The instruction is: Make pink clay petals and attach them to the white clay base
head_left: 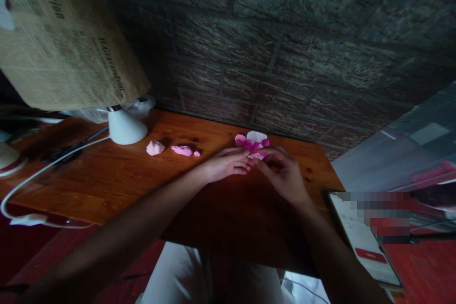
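A small flat bright pink clay piece (257, 155) sits between the fingertips of both hands, above the table. My left hand (228, 164) comes in from the left with its fingers partly curled, their tips against the piece. From the right, my right hand (285, 171) pinches it between thumb and forefinger. Just behind the hands lies a whitish flat shape (255, 137) with several magenta and pink clay bits (240, 139) on and around it. To the left, a pale pink clay lump (155, 147) and a longer pink clay lump (182, 150) rest on the wood beside a tiny pink bit (196, 153).
A lamp with a newsprint shade (78, 52) and white base (126, 126) stands on the wooden table (107, 180) at left, its white cable (46, 166) hanging over the edge. A brick wall (249, 57) rises behind. A tablet-like screen (356, 232) lies at right.
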### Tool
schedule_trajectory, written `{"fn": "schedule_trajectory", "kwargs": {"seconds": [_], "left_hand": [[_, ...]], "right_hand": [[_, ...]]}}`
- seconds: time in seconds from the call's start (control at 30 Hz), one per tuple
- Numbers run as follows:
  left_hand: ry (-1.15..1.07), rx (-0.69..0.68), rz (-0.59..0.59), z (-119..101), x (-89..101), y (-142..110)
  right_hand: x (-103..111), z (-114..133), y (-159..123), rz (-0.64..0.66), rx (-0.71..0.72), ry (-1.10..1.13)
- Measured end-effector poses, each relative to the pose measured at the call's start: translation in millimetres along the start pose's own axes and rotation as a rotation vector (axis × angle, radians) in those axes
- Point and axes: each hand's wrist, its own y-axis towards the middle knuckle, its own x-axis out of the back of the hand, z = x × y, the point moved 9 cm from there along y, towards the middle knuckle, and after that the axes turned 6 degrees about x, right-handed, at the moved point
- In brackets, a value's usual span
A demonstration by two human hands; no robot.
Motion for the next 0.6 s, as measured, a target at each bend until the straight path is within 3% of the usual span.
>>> {"fn": "schedule_trajectory", "kwargs": {"seconds": [0.1,0.27,0.4,0.6], "left_hand": [[0.103,-0.146,-0.153,-18.7,20.7,0.5],[0.264,-0.390,-0.492,-45.0,60.9,-5.4],[0.372,-0.448,-0.565,-46.3,70.3,-2.5],[0.506,-0.514,-0.576,-50.2,68.0,-1.3]], "right_hand": [[3.3,-15.4,22.9,0.021,-0.066,-0.039],[-20.5,-29.6,83.2,0.294,-0.006,-0.198],[-49.5,-44.0,110.5,0.524,0.001,-0.330],[-66.2,-58.4,118.1,0.643,0.042,-0.504]]}}
